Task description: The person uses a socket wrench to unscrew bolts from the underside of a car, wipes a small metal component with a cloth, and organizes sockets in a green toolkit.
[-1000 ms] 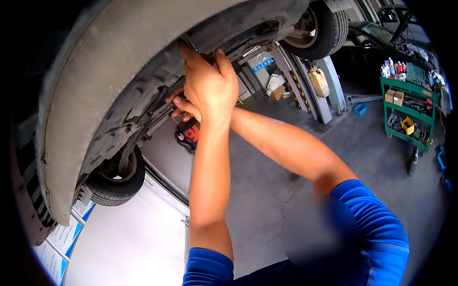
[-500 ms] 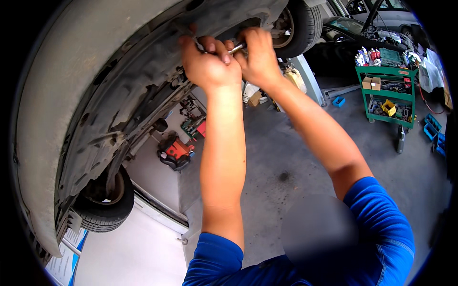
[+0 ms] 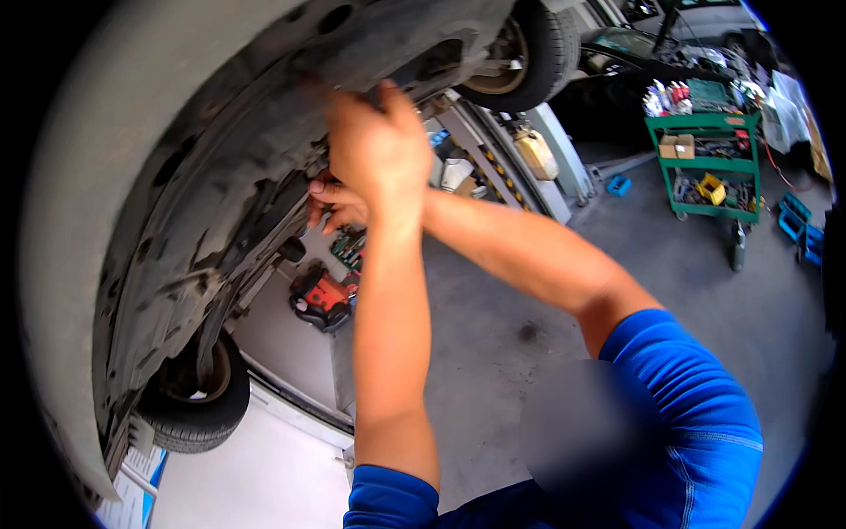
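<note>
Overhead is a car's dark underside (image 3: 225,167), streaked with dirt. My left hand (image 3: 379,145) is raised against it, its back toward me. Its fingertips are smeared by motion and partly hidden, so whether it grips anything does not show. Behind my left wrist, my right hand (image 3: 339,204) crosses to the left, close to the rods and brackets along the underbody. Its fingers are bent but apart, with nothing visible in them. My left forearm covers part of that hand.
A front wheel (image 3: 198,388) hangs at lower left, another wheel (image 3: 529,57) at the top. A lift post (image 3: 564,163) stands beyond my right arm. Farther right are a green tool trolley (image 3: 705,163), blue bins (image 3: 795,220) and a car with its hood up. A red-and-black machine (image 3: 322,295) stands below.
My hands were together at a silver metal tool, which is now out of sight. My right hand has moved left and down behind my left wrist; my left hand has turned its back to me.
</note>
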The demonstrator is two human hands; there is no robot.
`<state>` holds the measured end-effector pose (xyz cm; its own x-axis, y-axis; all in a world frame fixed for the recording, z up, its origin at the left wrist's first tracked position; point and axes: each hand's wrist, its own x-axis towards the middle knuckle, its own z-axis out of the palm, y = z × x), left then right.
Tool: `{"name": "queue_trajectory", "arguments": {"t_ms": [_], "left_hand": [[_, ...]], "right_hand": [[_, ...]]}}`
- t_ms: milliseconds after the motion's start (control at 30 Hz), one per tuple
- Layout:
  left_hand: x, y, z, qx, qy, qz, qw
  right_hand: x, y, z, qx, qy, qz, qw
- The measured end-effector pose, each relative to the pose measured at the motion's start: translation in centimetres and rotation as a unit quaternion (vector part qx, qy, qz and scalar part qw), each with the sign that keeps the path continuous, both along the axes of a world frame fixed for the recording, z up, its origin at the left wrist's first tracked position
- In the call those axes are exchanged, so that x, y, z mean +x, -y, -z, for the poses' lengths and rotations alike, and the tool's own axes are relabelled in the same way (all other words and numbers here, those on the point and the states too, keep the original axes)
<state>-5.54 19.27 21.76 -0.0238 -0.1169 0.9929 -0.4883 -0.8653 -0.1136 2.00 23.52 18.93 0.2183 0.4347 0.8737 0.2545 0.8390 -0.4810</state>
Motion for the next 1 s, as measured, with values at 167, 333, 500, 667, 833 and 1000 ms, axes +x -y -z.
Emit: {"name": "queue_trajectory", "arguments": {"t_ms": [167,333,500,667,833,1000], "left_hand": [[4.7,4.1,2.8,-0.128,-0.211,0.579,0.777],[8.2,12.2,0.7,-0.097,-0.335,0.678,0.647],[13.9,18.5,-0.9,-0.143,-0.327,0.705,0.613],[17.0,20.8,-1.0,-0.134,-0.299,0.748,0.577],[18.2,21.7,-1.2,-0.122,-0.304,0.806,0.493],[17.5,23.1,-0.7,-0.205,-0.224,0.753,0.583]], "right_hand": [[4.3,15.0,4.9,0.016,0.118,0.636,0.762],[6.1,26.5,6.4,0.106,0.161,0.853,0.486],[7.8,35.1,5.5,0.075,0.193,0.892,0.401],[8.1,39.6,3.1,0.081,0.258,0.913,0.307],[5.4,40.0,2.2,0.224,0.359,0.880,0.214],[14.5,38.0,2.0,0.172,0.214,0.853,0.443]]}}
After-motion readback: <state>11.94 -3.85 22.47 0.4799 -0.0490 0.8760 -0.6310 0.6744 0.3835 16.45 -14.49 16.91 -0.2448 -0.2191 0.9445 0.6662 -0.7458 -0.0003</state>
